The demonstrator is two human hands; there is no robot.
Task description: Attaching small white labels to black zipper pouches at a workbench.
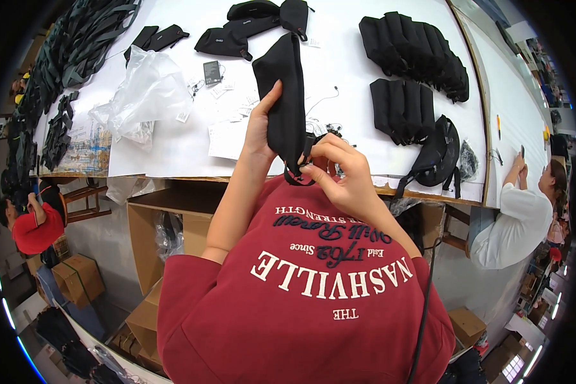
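The left hand (260, 131) grips a black pouch (286, 96) by its left edge, while the right hand (345, 168) has its fingers closed at the pouch's near end; it extends from between them toward the far side, above the white table (342, 57). Left lies a translucent bag (144, 89); right, stacked black pouches (397, 41)

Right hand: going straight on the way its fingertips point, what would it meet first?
The right hand would likely meet the held pouch first, at its near end, which it seems to touch; depth is hard to judge.
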